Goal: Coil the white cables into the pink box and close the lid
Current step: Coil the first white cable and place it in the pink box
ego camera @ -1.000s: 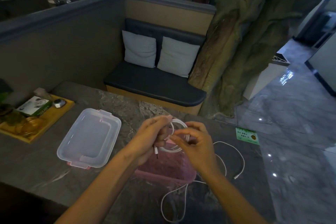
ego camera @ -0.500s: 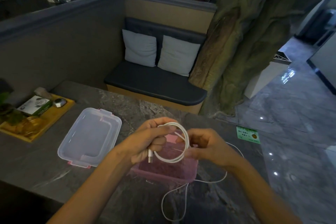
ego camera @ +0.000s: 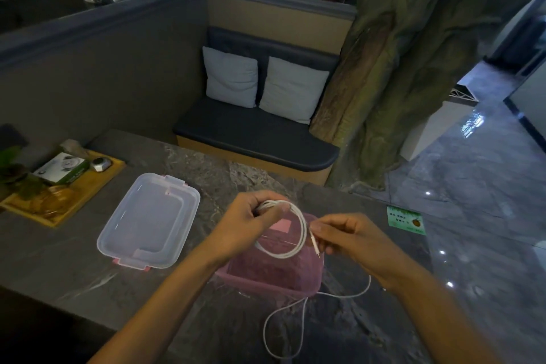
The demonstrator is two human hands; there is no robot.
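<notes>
My left hand [ego camera: 248,223] pinches the top of a coiled white cable [ego camera: 297,250], and the loop hangs just above the open pink box [ego camera: 274,279]. My right hand [ego camera: 351,238] grips the same cable's plug end beside the loop's right edge. A second white cable [ego camera: 285,329] lies loose on the table in front of the box, trailing under my right forearm. The clear lid [ego camera: 150,220] with pink clips lies flat to the left of the box.
A yellow wooden tray [ego camera: 88,189] with a small box and other items sits at the table's left. A green card [ego camera: 406,220] lies at the table's right edge. Beyond the dark stone table [ego camera: 206,174] stands a bench with two pillows.
The trailing end has been drawn in, so the cable's plug is now in my right hand at the loop. The coil has grown wider and hangs lower over the box.
</notes>
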